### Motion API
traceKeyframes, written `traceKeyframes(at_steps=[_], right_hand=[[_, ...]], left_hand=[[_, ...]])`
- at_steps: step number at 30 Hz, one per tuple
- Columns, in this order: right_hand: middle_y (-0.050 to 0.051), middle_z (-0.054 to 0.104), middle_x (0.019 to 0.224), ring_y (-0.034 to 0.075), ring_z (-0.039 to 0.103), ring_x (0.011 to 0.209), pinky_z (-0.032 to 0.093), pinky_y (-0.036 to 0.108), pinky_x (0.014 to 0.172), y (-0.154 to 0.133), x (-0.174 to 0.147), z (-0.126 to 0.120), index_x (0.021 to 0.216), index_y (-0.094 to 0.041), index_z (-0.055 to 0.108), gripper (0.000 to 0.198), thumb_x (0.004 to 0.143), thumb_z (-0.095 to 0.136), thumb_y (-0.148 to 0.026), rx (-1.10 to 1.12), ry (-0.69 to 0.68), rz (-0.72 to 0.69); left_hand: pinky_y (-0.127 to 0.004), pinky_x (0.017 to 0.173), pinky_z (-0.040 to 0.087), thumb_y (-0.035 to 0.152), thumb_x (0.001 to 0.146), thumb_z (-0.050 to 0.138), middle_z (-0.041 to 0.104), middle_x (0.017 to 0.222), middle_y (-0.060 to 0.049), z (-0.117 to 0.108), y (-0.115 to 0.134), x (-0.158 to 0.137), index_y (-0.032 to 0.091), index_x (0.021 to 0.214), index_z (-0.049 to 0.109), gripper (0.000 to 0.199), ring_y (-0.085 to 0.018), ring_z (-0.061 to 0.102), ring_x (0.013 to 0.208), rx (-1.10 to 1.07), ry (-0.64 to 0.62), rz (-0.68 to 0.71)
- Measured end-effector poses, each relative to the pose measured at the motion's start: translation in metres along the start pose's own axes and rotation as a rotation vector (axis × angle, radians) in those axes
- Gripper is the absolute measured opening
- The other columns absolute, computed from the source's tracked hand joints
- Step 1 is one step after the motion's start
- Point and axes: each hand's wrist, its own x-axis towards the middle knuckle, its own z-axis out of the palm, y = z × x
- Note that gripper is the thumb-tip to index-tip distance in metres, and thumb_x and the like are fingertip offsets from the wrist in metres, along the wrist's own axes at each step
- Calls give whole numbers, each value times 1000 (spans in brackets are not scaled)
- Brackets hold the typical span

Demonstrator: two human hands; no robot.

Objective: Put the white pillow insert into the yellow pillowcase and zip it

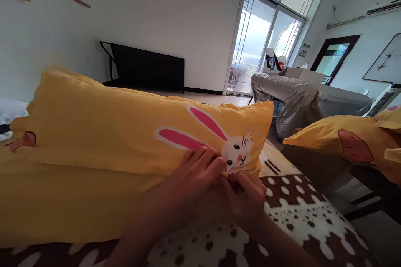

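A plump yellow pillow [103, 125] with a white rabbit print lies on a brown and white patterned blanket [291, 200]. Both of my hands meet at its near edge, just below the rabbit's face. My left hand [197, 175] rests with bent fingers on the fabric and grips the edge. Close beside it, my right hand [246, 196] pinches the same edge between thumb and fingers. A small fold of yellow cloth shows between the two hands; the fingertips partly hide it.
Another yellow pillow [328, 133] with a carrot print is at the right, beyond the blanket. Behind stand furniture under a plastic cover [288, 87] and a black panel [147, 66] against the wall. A glass sliding door [260, 37] is at the back.
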Motion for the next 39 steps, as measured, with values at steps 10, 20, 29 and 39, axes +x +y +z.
traceKeyframes(at_steps=[10,20,29,39], right_hand=[[-1,69,67,9,63,56,45,19,54,10,8,-5,79,-18,63,16,88,51,-17,-29,-129,-13],[1,60,57,12,55,51,32,23,50,32,16,-23,64,-17,54,22,85,47,-19,-452,-217,93],[0,62,62,14,53,57,23,25,51,65,32,-44,69,-19,56,15,83,51,-21,-594,-491,321],[9,60,107,22,51,100,35,35,85,32,31,-43,106,-17,53,30,77,48,-12,-366,-445,-179]], left_hand=[[-28,70,42,7,84,49,57,84,-3,12,-10,6,15,82,54,10,-17,50,79,145,124,37],[-27,70,44,3,83,43,57,81,-4,11,-13,9,15,80,54,16,-16,51,76,133,157,2],[-28,69,44,0,81,41,58,81,-5,13,-14,9,14,80,55,19,-16,51,77,110,149,6],[-31,71,45,2,82,43,57,82,-5,9,-2,6,14,81,54,16,-19,51,79,161,121,25]])
